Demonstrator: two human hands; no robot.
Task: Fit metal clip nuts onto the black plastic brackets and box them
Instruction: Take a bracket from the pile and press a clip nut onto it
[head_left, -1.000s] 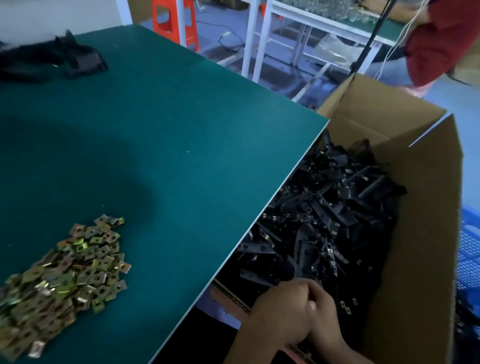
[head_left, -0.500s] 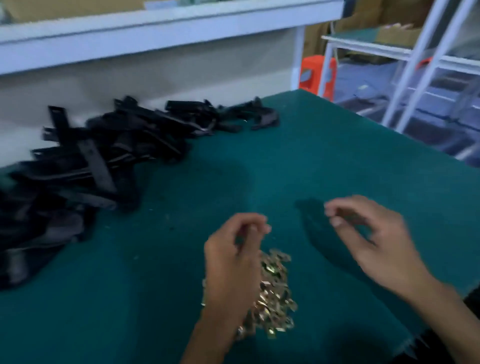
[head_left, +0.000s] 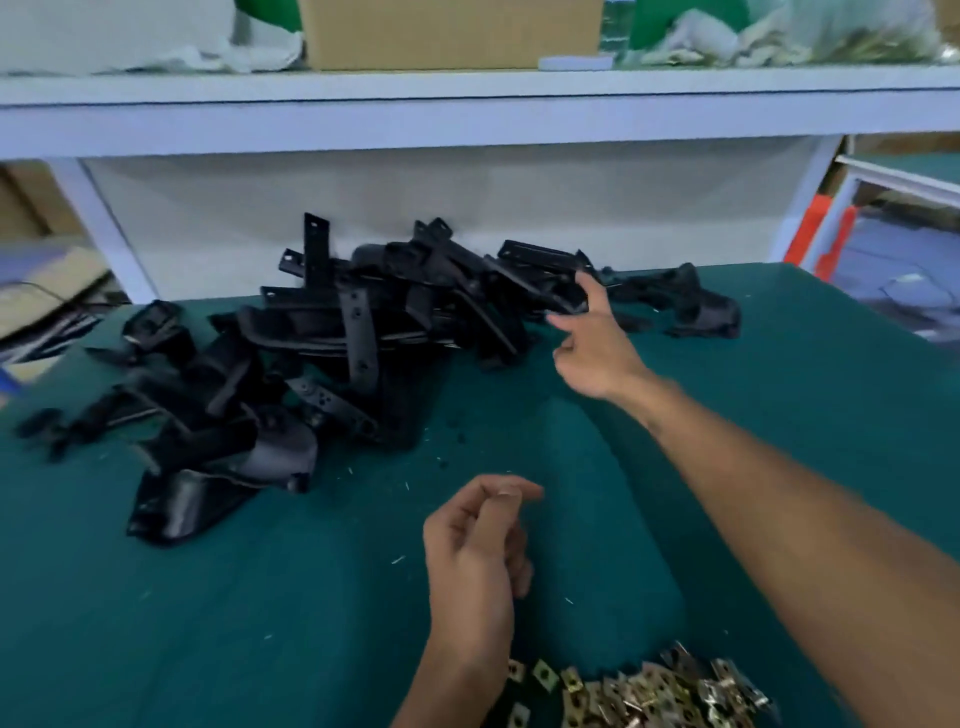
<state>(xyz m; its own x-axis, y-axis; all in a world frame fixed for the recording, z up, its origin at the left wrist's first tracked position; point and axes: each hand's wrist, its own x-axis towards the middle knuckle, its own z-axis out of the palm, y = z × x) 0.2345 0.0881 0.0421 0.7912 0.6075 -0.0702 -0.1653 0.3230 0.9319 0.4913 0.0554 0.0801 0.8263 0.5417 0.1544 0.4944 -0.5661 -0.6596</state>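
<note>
A heap of black plastic brackets (head_left: 337, 338) lies along the back of the green table (head_left: 789, 415). My right hand (head_left: 597, 348) reaches out to the heap's right end with fingers spread, and its fingertips are at the nearest bracket without gripping it. My left hand (head_left: 478, 545) hovers over the mat in the near middle. Its thumb and forefinger are pinched together as on a small clip nut, which the fingers mostly hide. The brass-coloured clip nuts (head_left: 654, 696) lie in a pile at the near edge, just below and right of my left wrist.
A white shelf (head_left: 467, 119) runs above the back of the table and carries a cardboard box (head_left: 447, 36) and plastic bags. At the far right stand an orange stool (head_left: 826, 234) and another bench. Small plastic shavings dot the mat.
The view swung from the box of brackets beside the table to the tabletop. My right hand stretched forward to the bracket heap. My left hand lifted off the clip nut pile, still pinched.
</note>
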